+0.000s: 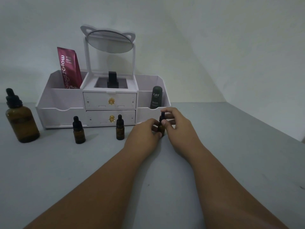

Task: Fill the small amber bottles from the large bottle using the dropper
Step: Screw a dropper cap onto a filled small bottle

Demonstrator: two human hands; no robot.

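Your left hand [145,129] grips the bottom of the right-most small amber bottle [161,128] on the grey table [165,187] and your right hand [176,120] pinches its black cap [162,116] — twist too hard and it could tip over and spill — while the large bottle [20,118] stands far away on the left.

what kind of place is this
Probably a home dressing or vanity table: a white cosmetics organiser with a cat-eared mirror, a Glad2Glow sachet and a Kahf bottle stand on a grey tabletop against a bare wall.
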